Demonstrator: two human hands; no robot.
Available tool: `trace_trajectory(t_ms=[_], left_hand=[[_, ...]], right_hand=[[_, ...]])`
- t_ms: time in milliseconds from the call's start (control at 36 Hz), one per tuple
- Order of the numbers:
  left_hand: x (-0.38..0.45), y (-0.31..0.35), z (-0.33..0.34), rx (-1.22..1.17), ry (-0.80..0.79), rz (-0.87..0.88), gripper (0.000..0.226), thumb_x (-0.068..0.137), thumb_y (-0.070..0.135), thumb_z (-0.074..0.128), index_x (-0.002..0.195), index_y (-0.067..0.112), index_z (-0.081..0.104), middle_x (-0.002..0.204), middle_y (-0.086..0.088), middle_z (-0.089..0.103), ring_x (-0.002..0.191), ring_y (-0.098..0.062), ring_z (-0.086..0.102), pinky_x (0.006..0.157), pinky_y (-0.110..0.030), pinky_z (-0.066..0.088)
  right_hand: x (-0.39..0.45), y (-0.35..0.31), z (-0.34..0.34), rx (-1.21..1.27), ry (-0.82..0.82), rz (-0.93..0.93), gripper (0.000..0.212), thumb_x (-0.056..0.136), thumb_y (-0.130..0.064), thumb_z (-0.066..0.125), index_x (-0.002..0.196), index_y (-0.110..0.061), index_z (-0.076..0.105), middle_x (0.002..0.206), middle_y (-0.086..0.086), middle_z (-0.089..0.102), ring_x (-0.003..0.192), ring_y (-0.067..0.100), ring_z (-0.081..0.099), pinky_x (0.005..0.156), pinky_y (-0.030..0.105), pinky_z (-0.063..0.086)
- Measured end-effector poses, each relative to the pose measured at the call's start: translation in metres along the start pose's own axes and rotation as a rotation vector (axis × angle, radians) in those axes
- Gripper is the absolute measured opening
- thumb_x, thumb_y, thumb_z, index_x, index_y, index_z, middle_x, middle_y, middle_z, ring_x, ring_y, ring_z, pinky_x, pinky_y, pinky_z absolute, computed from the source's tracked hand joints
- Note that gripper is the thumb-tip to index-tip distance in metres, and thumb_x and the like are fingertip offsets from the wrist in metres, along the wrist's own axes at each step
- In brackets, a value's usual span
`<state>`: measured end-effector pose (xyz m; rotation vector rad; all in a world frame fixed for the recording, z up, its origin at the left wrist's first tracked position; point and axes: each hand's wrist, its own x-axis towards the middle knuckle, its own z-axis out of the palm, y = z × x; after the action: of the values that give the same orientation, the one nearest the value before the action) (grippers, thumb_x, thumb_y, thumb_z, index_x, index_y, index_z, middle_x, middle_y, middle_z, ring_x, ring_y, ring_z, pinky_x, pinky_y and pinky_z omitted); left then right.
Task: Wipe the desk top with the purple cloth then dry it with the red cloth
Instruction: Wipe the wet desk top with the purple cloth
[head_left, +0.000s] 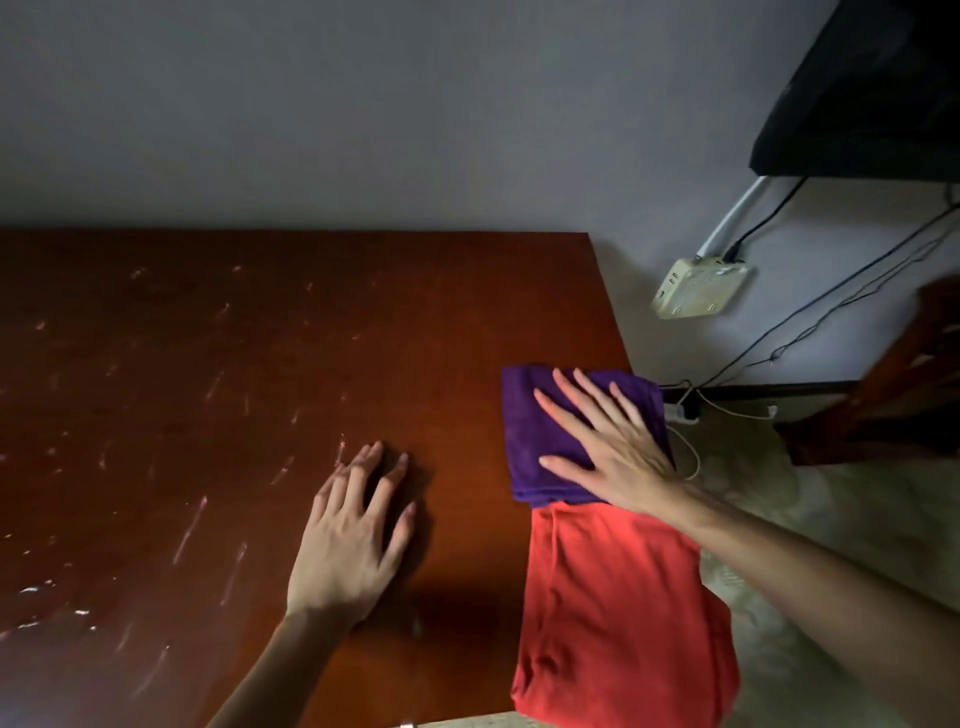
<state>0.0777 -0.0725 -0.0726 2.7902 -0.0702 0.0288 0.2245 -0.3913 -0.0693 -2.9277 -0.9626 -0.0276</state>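
Across the left half of the bench (156, 389), pale scratches and smears streak the dark reddish wood, thickest toward the left edge. Near the middle of the front edge the left hand (348, 540) rests on the bare top — palm down, fingers (371, 457) spread and only slightly bent, grasping nothing. Right of it, along the right edge, lie both folded cloths. The red cloth (618, 623) sits at the front right corner and overhangs the right edge. The purple cloth (540, 431) lies just behind it, its front edge overlapping the red one, its far right corner past the bench edge. The right hand (618, 447) lies flat on the purple cloth — fingers straight and fanned, pressing rather than gripping. Beyond the right edge, a cream box (698, 288) hangs on the wall with black cables (831, 306) trailing down toward the floor.
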Motion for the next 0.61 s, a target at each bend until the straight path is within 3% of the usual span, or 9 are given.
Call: trace_trajectory(t_ms=[194,361,472,556,611], left_hand=[[0.001,0.004,-0.006,0.033,0.006,0.003,0.057,0.103,0.047,0.034,0.150,0.016,0.045,0.154,-0.013,0.041,0.148,-0.026,0.028,0.120,-0.038,0.019],[0.003,0.007,-0.007,0.006,0.011,0.002,0.057,0.100,0.043,0.039,0.147,0.014,0.048,0.152,-0.014,0.043,0.151,-0.023,0.017,0.122,-0.032,0.010],[0.004,0.005,-0.004,0.005,-0.007,-0.006,0.058,0.101,0.047,0.037,0.151,0.018,0.044,0.156,-0.010,0.040,0.152,-0.020,0.019,0.122,-0.034,0.013],[0.004,0.003,0.000,0.015,-0.004,0.006,0.059,0.100,0.046,0.038,0.153,0.019,0.041,0.160,-0.009,0.035,0.156,-0.011,0.005,0.121,-0.034,0.013],[0.004,0.002,0.001,0.018,-0.004,0.008,0.059,0.100,0.047,0.038,0.153,0.020,0.042,0.159,-0.008,0.036,0.155,-0.011,0.007,0.120,-0.032,0.014]], right_hand=[[0.013,0.013,-0.009,0.018,-0.061,-0.160,0.082,0.092,-0.081,0.026,0.162,-0.038,0.019,0.173,-0.005,0.008,0.159,0.016,0.006,0.127,0.050,0.012],[0.096,0.053,-0.017,0.016,-0.130,-0.351,0.080,0.095,-0.077,0.034,0.162,-0.037,0.020,0.173,-0.006,0.005,0.160,0.016,0.002,0.128,0.045,0.007],[0.168,0.073,-0.018,0.022,-0.140,-0.259,0.078,0.095,-0.077,0.032,0.162,-0.041,0.017,0.173,-0.009,0.005,0.159,0.014,0.002,0.128,0.046,0.008],[0.212,0.079,-0.020,0.043,-0.124,-0.105,0.076,0.094,-0.078,0.027,0.161,-0.043,0.017,0.172,-0.008,0.008,0.159,0.015,0.005,0.128,0.046,0.008],[0.232,0.078,-0.020,0.077,-0.103,0.011,0.079,0.091,-0.082,0.021,0.161,-0.045,0.017,0.172,-0.007,0.011,0.159,0.015,0.007,0.128,0.049,0.008]])
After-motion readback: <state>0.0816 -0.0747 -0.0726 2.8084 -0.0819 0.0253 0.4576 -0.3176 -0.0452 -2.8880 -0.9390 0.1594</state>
